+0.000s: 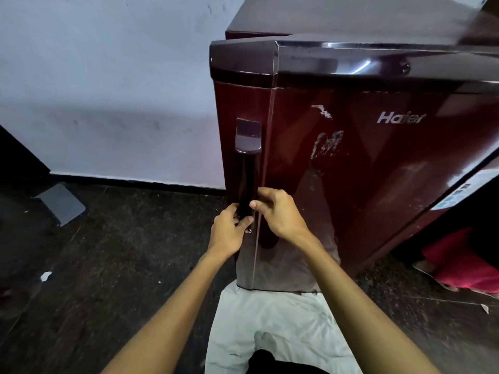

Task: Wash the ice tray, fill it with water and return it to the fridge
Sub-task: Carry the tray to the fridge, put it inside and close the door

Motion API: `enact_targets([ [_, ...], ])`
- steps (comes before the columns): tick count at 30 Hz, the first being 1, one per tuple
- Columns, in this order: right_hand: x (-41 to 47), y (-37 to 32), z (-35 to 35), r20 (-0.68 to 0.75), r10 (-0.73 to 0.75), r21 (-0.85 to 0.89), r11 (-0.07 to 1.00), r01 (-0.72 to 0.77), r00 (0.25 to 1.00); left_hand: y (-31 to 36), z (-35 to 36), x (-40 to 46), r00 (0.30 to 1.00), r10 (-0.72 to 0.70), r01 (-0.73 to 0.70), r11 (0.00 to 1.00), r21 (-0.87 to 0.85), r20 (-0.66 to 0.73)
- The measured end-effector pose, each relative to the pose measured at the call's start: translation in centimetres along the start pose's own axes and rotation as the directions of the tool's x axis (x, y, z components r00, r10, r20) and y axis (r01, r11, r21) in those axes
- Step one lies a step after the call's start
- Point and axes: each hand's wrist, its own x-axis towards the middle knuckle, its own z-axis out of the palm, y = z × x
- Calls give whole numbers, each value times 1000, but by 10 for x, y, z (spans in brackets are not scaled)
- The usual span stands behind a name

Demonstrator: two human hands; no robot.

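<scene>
**Both hands on the fridge handle**

Here I stand before the maroon fridge (378, 163), its door ajar at the top, where it sits askew of the cabinet behind. My left hand (228, 233) curls round the lower end of the dark vertical handle (247, 182) from the left, fingers (237, 211) clamped on it. My right hand (275, 211) meets it from the other side, thumb pressed across the handle's front and the other fingers folded at the door's edge. The two hands nearly touch. A small keyhole (248, 231) shows just below the handle. The ice tray is nowhere in sight, so I cannot tell where it is. A white cloth (270, 319) lies on the dark floor (108, 265) at the fridge's foot, under my forearms. A pale wall (108, 90) rises to the left, and something red (464, 265) lies on the floor to the right.
</scene>
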Motion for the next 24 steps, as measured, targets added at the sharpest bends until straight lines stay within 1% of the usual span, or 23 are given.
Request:
enact_targets([
  [10, 34, 4, -5, 25, -41, 18, 999, 40, 999, -2, -5, 37, 1000, -28, 28, 999, -29, -6],
  [16, 41, 10, -9, 81, -69, 6, 998, 68, 994, -12, -4, 43, 1000, 9, -9, 998, -64, -6],
  [19, 40, 12, -6, 65, -73, 30, 997, 71, 995, -16, -3, 43, 1000, 22, -23, 996, -84, -17],
  [24, 32, 10, 2, -7, -61, 7, 998, 61, 998, -11, -5, 39, 999, 45, -44, 994, -104, 9],
])
